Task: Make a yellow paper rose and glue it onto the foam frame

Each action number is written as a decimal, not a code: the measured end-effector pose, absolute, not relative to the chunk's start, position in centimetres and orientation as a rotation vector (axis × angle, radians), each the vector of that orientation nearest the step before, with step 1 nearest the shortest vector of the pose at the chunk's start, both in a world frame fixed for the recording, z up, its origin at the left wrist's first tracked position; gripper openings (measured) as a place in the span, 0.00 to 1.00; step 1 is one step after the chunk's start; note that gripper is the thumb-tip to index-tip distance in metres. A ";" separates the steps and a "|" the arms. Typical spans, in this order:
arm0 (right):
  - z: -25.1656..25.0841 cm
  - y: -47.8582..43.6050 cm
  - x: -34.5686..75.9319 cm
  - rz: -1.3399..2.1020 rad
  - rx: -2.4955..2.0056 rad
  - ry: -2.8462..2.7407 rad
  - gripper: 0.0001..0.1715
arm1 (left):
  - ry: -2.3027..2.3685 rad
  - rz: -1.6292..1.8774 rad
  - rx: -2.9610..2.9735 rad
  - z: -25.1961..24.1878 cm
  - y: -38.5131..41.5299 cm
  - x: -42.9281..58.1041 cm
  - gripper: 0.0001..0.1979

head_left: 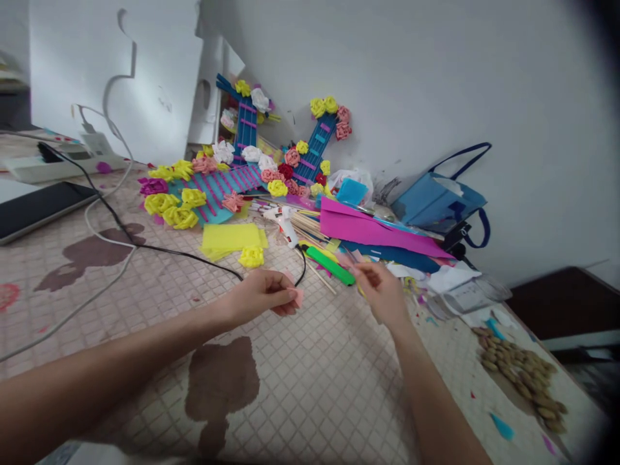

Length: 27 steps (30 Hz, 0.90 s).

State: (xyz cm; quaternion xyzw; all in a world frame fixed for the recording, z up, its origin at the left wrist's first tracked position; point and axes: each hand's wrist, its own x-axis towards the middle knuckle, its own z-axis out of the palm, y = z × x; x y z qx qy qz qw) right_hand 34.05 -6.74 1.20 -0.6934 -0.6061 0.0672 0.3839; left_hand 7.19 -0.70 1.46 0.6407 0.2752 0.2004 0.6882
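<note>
My left hand [268, 294] is pinched on a small pink piece of paper [299, 298] above the middle of the table. My right hand [382, 290] is to the right with fingers bent together. Pale pink paper [345, 260] shows at its fingertips; what lies between the fingers is too unclear to name. A bright green cutter-like tool [330, 265] lies between the hands. Behind it rests a white glue gun [284, 225] with a black cord. Yellow paper sheets [230, 239] and a yellow paper flower [251, 257] lie beyond my left hand.
Blue decorated panels [220, 187] with paper flowers lean at the back. Magenta paper [372, 229], wooden sticks [310, 226] and a blue bag [431, 200] stand behind. Peanuts [518, 371] lie at right; a phone-like black device [41, 206] and cables at left.
</note>
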 end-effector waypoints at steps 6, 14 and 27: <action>1.5 -8.2 25.9 0.943 -1.381 -1.659 0.13 | 0.620 0.490 1.508 1.5 -1.5 7.4 0.14; 1.1 -8.6 25.0 0.807 -1.425 -1.659 0.08 | 0.654 0.546 1.641 1.1 -2.1 7.5 0.13; 0.8 -9.0 24.1 0.673 -1.450 -1.578 0.08 | 0.618 0.538 1.496 1.0 -1.4 7.7 0.12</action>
